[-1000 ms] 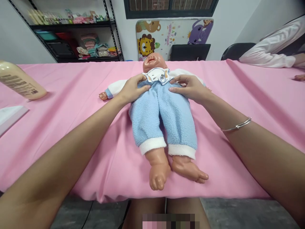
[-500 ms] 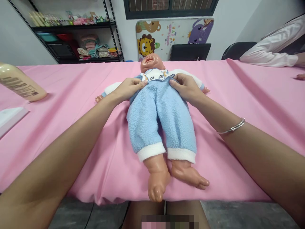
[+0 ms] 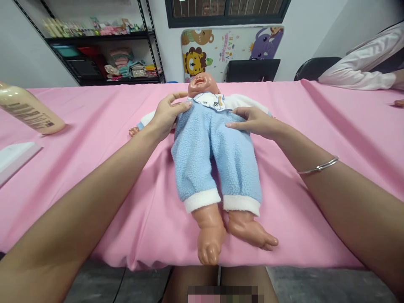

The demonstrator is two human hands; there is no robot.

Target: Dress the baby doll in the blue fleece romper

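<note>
A baby doll lies on its back on the pink-covered table, its head away from me and its bare feet near the front edge. It wears fleecy light blue pants with white cuffs, and a white bib-like front with a printed animal face. At the left side of the doll's chest is my left hand, thumb and index finger apart, the thumb touching the clothing; its other fingers are partly hidden. My right hand rests on the right side of the pants near the waist, fingers stretched and apart.
At the left lie a cream-coloured bottle and a white flat object. Beyond the table stand a black shelf rack, a black chair and a black panel. A person's white sleeve reaches in at the right.
Both hands have loosened from the clothing at the waist. My left hand has shifted up along the doll's side; my right hand has moved slightly down and right, its fingers now straighter.
</note>
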